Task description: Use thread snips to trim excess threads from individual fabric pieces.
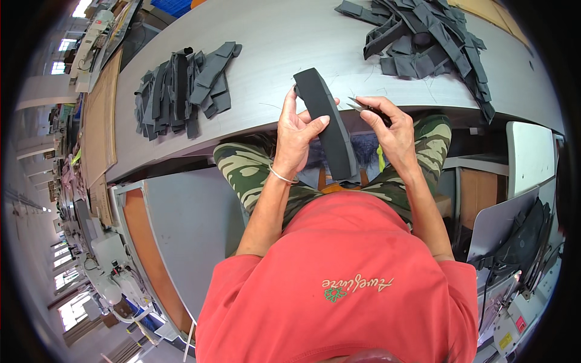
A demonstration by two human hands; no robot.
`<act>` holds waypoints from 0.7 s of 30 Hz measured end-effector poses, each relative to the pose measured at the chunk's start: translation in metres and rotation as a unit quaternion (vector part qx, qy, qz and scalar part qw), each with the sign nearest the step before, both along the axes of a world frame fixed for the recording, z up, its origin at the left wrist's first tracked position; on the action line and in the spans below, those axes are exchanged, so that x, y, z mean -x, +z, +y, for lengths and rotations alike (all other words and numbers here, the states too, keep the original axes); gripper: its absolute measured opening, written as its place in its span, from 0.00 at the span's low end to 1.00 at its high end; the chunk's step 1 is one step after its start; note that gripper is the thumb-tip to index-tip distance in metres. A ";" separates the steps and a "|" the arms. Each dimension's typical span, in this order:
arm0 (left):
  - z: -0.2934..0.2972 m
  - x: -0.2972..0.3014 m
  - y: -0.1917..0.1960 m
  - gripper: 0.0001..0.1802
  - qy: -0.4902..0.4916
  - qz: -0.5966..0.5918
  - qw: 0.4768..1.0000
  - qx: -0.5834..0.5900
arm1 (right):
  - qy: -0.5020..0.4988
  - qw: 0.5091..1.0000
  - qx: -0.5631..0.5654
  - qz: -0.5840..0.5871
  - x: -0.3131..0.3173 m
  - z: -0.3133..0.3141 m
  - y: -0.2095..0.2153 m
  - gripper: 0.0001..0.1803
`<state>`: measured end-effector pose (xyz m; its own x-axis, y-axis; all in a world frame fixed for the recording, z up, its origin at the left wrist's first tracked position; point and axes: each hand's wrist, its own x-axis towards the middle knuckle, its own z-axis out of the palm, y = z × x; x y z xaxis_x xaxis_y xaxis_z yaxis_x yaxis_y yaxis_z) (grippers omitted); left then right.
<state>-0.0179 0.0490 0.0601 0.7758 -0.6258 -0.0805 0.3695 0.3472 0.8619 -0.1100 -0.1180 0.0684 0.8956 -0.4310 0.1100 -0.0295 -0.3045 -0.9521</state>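
A worker's left hand (295, 138) and right hand (394, 136), both full, are raised at a grey table (278, 54) bearing a large heap of dark fabric pieces (426, 45) and a smaller pile (175, 91); the left pinches a long dark strip (333, 136), the right holds small snips (372, 109), blades parted, near it.

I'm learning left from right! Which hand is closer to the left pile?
Left. The left hand is to the right of that pile, apart from it; the right hand is farther right, beyond the strip.
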 end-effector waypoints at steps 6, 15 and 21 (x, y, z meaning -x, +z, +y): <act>0.001 0.001 0.002 0.37 -0.027 0.049 0.998 0.031 | -0.011 0.969 0.236 -0.073 -0.010 -0.001 0.000 0.12; 0.003 0.001 -0.002 0.34 -0.047 0.040 0.998 0.017 | -0.013 0.959 0.272 -0.073 -0.012 0.000 -0.005 0.12; 0.002 0.005 -0.001 0.36 -0.053 0.057 0.997 0.004 | -0.012 0.977 0.190 -0.092 -0.014 0.005 -0.012 0.11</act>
<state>-0.0225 0.0507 0.0588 0.6916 -0.7044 -0.1596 0.4996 0.3070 0.8100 -0.0959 -0.1134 0.0563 0.8352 -0.3489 0.4251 0.1203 -0.6384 -0.7602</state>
